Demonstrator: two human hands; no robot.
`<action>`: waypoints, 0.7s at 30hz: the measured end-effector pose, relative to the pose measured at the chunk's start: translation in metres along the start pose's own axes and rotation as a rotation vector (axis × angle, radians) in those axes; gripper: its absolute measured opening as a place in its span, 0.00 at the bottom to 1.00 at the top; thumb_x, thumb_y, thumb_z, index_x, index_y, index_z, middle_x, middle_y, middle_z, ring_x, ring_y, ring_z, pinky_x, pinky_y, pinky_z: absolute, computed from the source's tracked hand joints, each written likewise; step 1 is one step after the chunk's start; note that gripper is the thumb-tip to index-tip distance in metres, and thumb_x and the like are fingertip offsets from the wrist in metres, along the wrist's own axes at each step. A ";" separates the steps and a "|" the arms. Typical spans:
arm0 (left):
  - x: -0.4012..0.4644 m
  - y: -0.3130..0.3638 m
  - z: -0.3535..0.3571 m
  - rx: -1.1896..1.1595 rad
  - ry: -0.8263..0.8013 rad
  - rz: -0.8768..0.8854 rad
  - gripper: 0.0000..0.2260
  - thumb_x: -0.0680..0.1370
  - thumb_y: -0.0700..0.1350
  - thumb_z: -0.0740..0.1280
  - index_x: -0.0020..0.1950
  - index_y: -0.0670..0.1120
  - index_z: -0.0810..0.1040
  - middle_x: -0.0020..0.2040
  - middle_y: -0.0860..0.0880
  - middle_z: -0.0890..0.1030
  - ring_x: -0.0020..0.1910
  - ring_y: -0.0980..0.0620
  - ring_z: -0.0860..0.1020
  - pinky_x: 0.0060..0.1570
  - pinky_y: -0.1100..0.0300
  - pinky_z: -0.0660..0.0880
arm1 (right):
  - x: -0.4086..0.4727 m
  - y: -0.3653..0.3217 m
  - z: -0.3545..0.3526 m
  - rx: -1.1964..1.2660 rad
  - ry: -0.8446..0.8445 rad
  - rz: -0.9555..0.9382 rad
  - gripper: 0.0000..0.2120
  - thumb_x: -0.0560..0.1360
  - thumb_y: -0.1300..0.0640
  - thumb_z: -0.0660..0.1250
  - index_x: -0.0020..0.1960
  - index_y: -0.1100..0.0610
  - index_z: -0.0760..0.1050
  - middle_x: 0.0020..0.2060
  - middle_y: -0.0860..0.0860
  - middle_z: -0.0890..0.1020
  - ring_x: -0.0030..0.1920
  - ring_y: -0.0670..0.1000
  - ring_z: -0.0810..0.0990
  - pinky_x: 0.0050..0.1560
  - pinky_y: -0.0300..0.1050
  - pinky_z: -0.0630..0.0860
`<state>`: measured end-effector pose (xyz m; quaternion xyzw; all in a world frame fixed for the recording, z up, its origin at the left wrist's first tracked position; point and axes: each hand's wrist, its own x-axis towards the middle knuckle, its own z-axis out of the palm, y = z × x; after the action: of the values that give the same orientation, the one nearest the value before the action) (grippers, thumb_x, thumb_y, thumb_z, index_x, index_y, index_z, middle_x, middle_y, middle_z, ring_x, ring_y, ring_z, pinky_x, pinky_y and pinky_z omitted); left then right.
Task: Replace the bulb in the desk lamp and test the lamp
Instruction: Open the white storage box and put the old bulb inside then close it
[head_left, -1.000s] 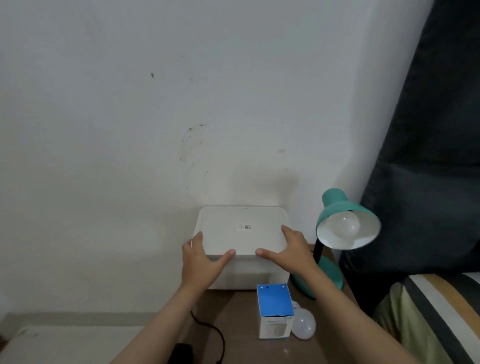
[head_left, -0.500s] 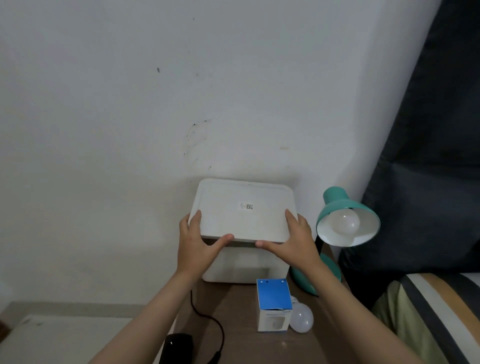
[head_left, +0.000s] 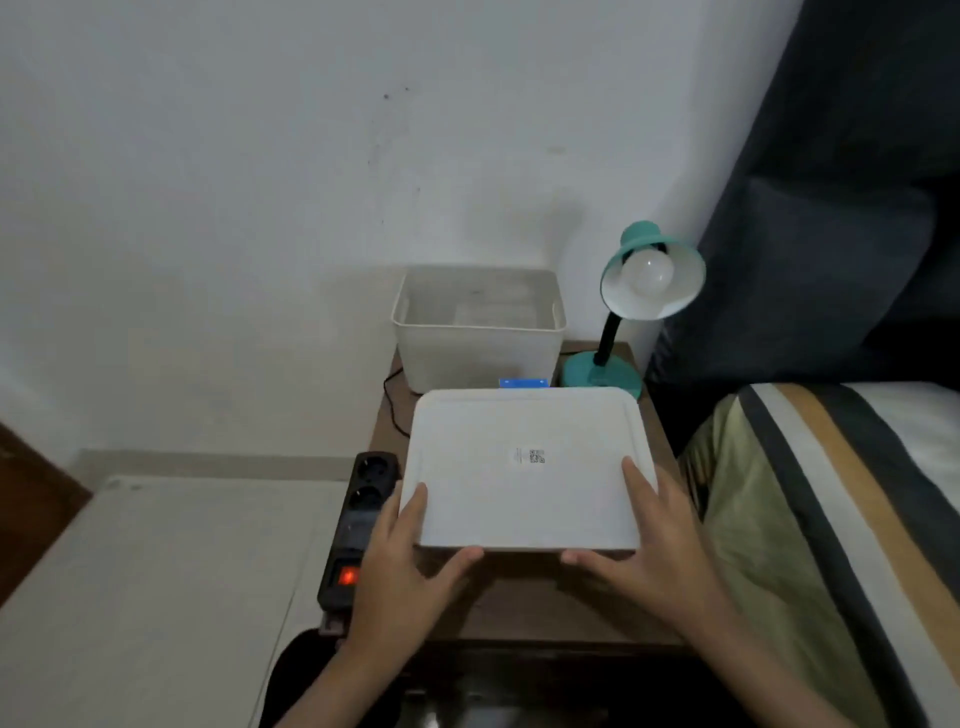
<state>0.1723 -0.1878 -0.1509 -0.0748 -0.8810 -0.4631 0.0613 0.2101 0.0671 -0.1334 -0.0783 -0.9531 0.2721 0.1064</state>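
Note:
A teal desk lamp (head_left: 602, 371) stands at the back right of the small brown table, with a white bulb (head_left: 648, 270) in its shade. Both hands hold a white box lid (head_left: 524, 467) flat above the table's front. My left hand (head_left: 402, 566) grips its near left corner. My right hand (head_left: 649, 551) grips its near right corner. The white storage box (head_left: 478, 358) stands open against the wall. Only the blue top edge of the bulb carton (head_left: 523, 383) shows beyond the lid. The loose bulb is hidden.
A black power strip (head_left: 358, 525) with a lit red switch lies along the table's left edge, a black cable (head_left: 393, 410) running from it. A striped bed (head_left: 831, 519) is to the right, a dark curtain (head_left: 831, 208) behind the lamp.
The lid has come off the storage box and moved toward me, low over the table's front. The view has tilted down, showing the power strip and the open box.

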 end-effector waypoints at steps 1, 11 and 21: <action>-0.016 -0.004 0.005 0.001 -0.019 -0.019 0.39 0.66 0.56 0.75 0.73 0.49 0.64 0.74 0.50 0.63 0.71 0.54 0.61 0.67 0.60 0.60 | -0.017 0.008 0.004 0.009 -0.018 0.035 0.60 0.54 0.19 0.59 0.75 0.52 0.51 0.72 0.57 0.58 0.71 0.58 0.57 0.68 0.54 0.62; -0.081 -0.032 0.044 0.175 -0.109 -0.127 0.38 0.66 0.61 0.73 0.71 0.48 0.66 0.71 0.45 0.66 0.71 0.45 0.61 0.66 0.55 0.65 | -0.083 0.057 0.046 0.082 -0.144 0.205 0.63 0.50 0.18 0.61 0.75 0.53 0.56 0.72 0.57 0.59 0.71 0.56 0.56 0.69 0.47 0.59; -0.033 -0.026 0.047 0.200 0.048 0.005 0.32 0.67 0.65 0.64 0.63 0.45 0.72 0.66 0.41 0.69 0.66 0.43 0.63 0.62 0.47 0.67 | -0.020 0.039 0.050 0.115 0.006 0.127 0.34 0.65 0.40 0.73 0.66 0.55 0.71 0.70 0.56 0.65 0.70 0.55 0.59 0.68 0.48 0.60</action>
<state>0.1981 -0.1658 -0.2047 -0.0591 -0.9210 -0.3742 0.0906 0.2202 0.0700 -0.1990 -0.1331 -0.9287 0.3324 0.0960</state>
